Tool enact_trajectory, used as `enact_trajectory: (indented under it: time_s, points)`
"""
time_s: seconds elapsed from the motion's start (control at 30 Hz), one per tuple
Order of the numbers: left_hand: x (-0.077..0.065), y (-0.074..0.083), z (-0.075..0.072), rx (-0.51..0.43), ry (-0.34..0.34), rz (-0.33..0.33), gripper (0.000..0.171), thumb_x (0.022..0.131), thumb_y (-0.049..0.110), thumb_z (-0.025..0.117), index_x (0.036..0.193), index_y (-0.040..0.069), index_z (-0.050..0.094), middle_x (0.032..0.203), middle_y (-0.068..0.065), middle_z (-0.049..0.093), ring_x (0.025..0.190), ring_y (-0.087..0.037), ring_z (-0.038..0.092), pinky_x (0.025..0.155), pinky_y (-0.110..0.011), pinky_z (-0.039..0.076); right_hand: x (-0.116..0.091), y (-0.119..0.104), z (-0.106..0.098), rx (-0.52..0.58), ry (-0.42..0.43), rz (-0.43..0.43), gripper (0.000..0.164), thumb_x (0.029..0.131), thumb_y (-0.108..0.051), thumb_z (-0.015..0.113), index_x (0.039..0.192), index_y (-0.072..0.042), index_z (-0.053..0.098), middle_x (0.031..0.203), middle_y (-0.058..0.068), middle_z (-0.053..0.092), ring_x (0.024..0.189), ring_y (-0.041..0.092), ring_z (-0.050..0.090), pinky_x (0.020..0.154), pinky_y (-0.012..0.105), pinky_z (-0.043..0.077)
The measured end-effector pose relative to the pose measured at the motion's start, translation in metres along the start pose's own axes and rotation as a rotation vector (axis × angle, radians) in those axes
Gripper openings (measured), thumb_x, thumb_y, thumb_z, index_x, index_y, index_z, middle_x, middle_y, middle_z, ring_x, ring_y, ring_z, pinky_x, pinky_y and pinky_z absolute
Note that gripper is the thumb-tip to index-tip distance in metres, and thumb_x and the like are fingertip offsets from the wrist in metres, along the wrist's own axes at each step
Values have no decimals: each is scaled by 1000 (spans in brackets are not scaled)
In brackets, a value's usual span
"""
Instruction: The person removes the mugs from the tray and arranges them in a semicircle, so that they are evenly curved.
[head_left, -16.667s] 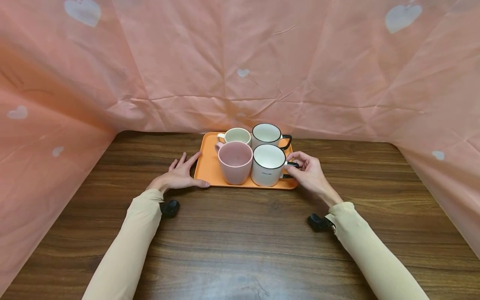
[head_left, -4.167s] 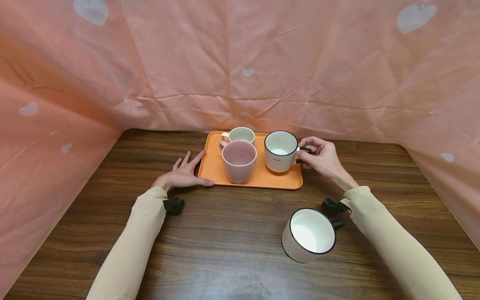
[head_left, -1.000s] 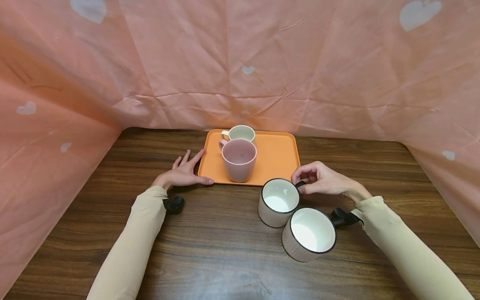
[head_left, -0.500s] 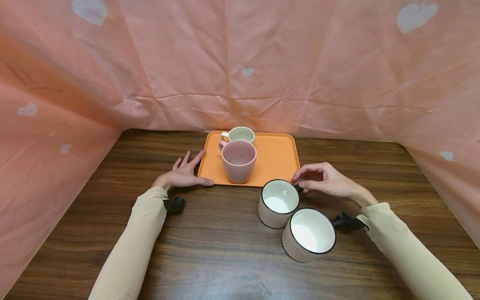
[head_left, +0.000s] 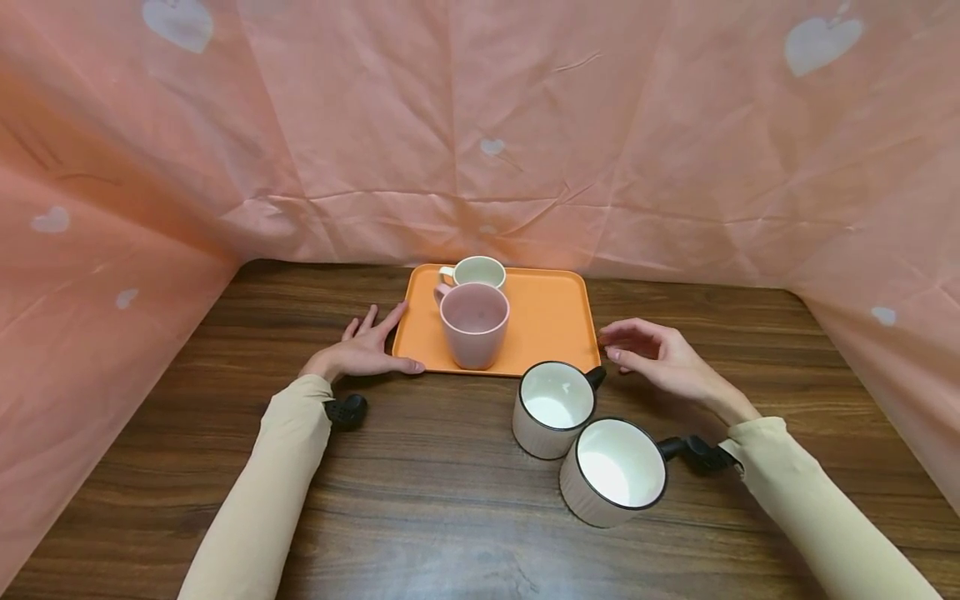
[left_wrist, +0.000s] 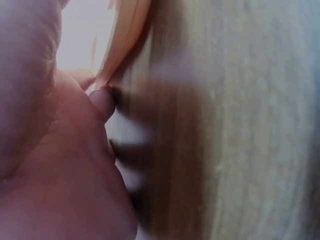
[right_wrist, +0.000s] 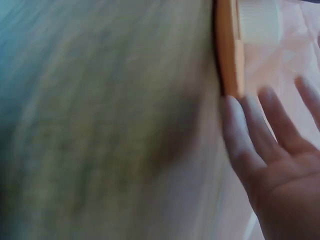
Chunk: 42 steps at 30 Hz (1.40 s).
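An orange tray [head_left: 555,317] lies by the back cloth. A pink mug [head_left: 476,329] stands on its left half, partly hiding a cream mug [head_left: 480,271]. My left hand [head_left: 363,350] rests at the tray's left edge, fingers spread, thumb at the front corner. To the tray's right, my right hand [head_left: 667,362] has loosely bent fingers and nothing in its grasp; the fingertips are by the tray edge in the right wrist view. A black-rimmed white mug [head_left: 553,408] stands just before the tray, its handle near my right hand. Beside it is another black-rimmed mug [head_left: 613,475].
The brown wooden table [head_left: 420,517] spreads in front of the tray and to both sides. Pink cloth [head_left: 375,125] with white hearts walls off the back and sides. The front mug's black handle lies close to the black device [head_left: 705,457] on my right wrist.
Over the longer span, both black-rimmed mugs went from the tray to the table. In the last half second my right hand let go of the second mug's handle and shifted right. My left hand stayed.
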<state>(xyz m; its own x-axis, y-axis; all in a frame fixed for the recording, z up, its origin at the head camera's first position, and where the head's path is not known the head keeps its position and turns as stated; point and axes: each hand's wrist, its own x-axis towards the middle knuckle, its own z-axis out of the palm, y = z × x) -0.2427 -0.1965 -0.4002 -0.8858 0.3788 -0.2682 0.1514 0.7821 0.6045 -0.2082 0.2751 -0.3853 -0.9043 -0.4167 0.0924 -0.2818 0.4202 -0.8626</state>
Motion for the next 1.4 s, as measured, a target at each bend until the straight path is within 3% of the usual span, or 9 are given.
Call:
enact_trajectory:
  time_s: [0.1, 0.2, 0.3, 0.43, 0.57, 0.7, 0.9, 1.13, 1.4]
  points:
    - [-2, 4, -1, 19, 2, -8, 123, 77, 72, 73, 167, 21, 6, 172, -20, 8, 160, -41, -11, 125, -63, -8, 1, 3, 1, -87, 97, 46, 41, 100, -21, 67, 136, -2, 60, 131, 19, 65, 108, 7, 66, 85, 14, 55]
    - [-4, 6, -1, 48, 10, -4, 116, 81, 65, 73, 166, 17, 11, 172, -20, 11, 159, -45, -6, 125, -65, -5, 3, 6, 2, -118, 143, 76, 46, 100, -24, 68, 139, -4, 57, 137, 17, 62, 122, 19, 64, 94, 10, 49]
    - [-5, 10, -1, 61, 39, 9, 107, 85, 57, 74, 165, 14, 19, 171, -19, 16, 158, -49, 1, 126, -67, 3, 7, 8, 3, -101, 137, 78, 51, 100, -21, 68, 143, -1, 51, 143, 20, 56, 135, 36, 55, 112, 29, 47]
    - [-6, 16, -4, -10, 135, 24, 93, 87, 49, 76, 161, 14, 32, 169, -17, 27, 155, -45, 24, 124, -63, 23, 13, 12, 3, -131, 95, 82, 57, 99, -19, 69, 147, 0, 46, 150, 24, 50, 144, 43, 43, 122, 59, 29]
    - [-7, 24, -6, -141, 268, 60, 79, 88, 42, 78, 155, 17, 44, 162, -12, 43, 147, -39, 43, 119, -58, 36, 17, 15, 3, -243, 62, 111, 59, 99, -28, 69, 149, -6, 47, 152, 21, 50, 145, 41, 43, 121, 63, 28]
    - [-5, 33, -5, -270, 335, 119, 70, 90, 36, 79, 151, 18, 51, 158, -8, 49, 144, -38, 47, 117, -56, 40, 21, 17, 1, -311, 59, 139, 58, 99, -35, 69, 148, -10, 50, 152, 19, 51, 144, 40, 44, 119, 62, 32]
    - [0, 46, -1, -384, 311, 192, 64, 92, 33, 77, 149, 18, 53, 155, -3, 52, 143, -33, 50, 117, -58, 40, 23, 16, -1, -403, 0, 157, 64, 97, -38, 69, 151, -11, 47, 157, 21, 44, 147, 43, 37, 118, 67, 29]
    - [3, 47, 1, -516, 264, 230, 58, 94, 24, 76, 148, 19, 54, 155, -2, 51, 140, -38, 52, 115, -54, 44, 29, 17, 1, -419, -74, 63, 66, 95, -29, 72, 152, -8, 47, 155, 26, 41, 146, 46, 33, 117, 69, 26]
    - [8, 45, -1, -501, 208, 274, 68, 93, 19, 76, 154, 18, 47, 152, -11, 44, 133, -37, 58, 110, -49, 49, 30, 19, -2, -440, -110, 54, 67, 94, -28, 73, 152, -9, 46, 157, 31, 33, 146, 51, 29, 114, 74, 25]
